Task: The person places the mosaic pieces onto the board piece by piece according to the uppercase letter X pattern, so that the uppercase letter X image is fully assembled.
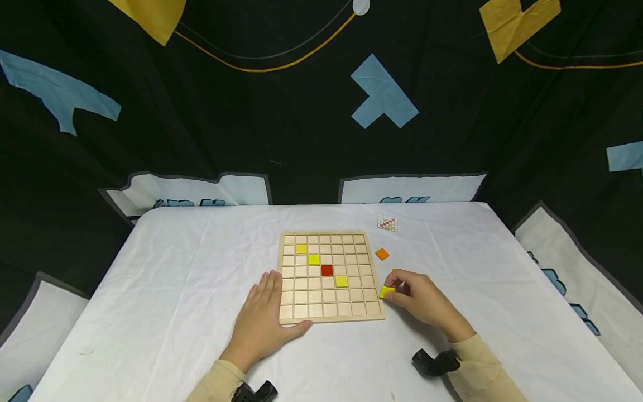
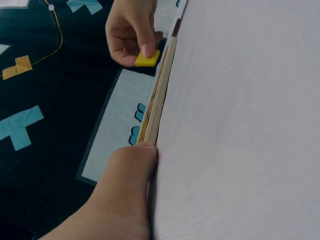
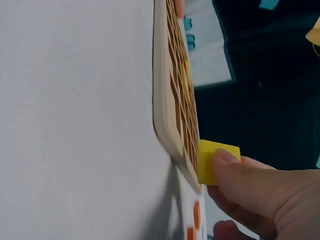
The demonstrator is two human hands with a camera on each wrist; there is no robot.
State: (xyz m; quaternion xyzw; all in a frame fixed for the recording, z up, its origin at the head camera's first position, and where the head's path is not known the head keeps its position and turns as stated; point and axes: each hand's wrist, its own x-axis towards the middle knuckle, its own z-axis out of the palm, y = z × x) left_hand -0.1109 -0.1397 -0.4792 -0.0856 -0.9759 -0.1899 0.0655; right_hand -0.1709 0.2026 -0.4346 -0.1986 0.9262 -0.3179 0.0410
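i see a yellow tile (image 1: 387, 291) pinched in my right hand (image 1: 424, 301), thumb and fingertips closed on it, just off the right edge of the wooden grid board (image 1: 329, 277), near its lower right corner. from the right wrist view the tile (image 3: 216, 161) sits right against the board's rim (image 3: 165, 110), though i cannot tell whether it actually touches the wood.

the board is a tray of small square cells. four of them are filled: a yellow piece (image 1: 301, 249) near the upper left, a second yellow piece (image 1: 313, 259) one step down and right of it, a red piece (image 1: 327, 270) next on the same diagonal, and a third yellow piece (image 1: 341, 281) after that. the other cells show bare wood.

my left hand (image 1: 261, 321) lies flat and relaxed on the white tablecloth (image 1: 176, 290) at the board's lower left corner, holding nothing, thumb against the front edge.

an orange tile (image 1: 382, 254) lies on the cloth just right of the board's upper half. beyond the board's far right corner lies a small patterned card (image 1: 387, 223), too small to read. from the wrist views the board is edge-on, so its cells are mostly hidden.
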